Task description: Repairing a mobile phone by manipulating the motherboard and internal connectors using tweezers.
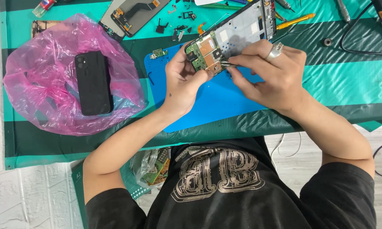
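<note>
Opened phone frame (242, 29) pinched in left hand (183, 80); right hand (269, 74) fingers gripping tweezers (225, 64) at circuit board (206, 53); likely light, fragile, best held by edges.

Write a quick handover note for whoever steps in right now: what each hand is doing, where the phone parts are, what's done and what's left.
Left hand: grips the opened phone frame at its circuit-board end, above the blue mat.
Right hand: pinches metal tweezers, tips at the board's edge.
Done: back is off, board exposed; small loose parts lie on the green cloth.
Left: board still sits in the frame.
Nearby: black cased phone on the pink bag; second opened phone at the far edge.
</note>
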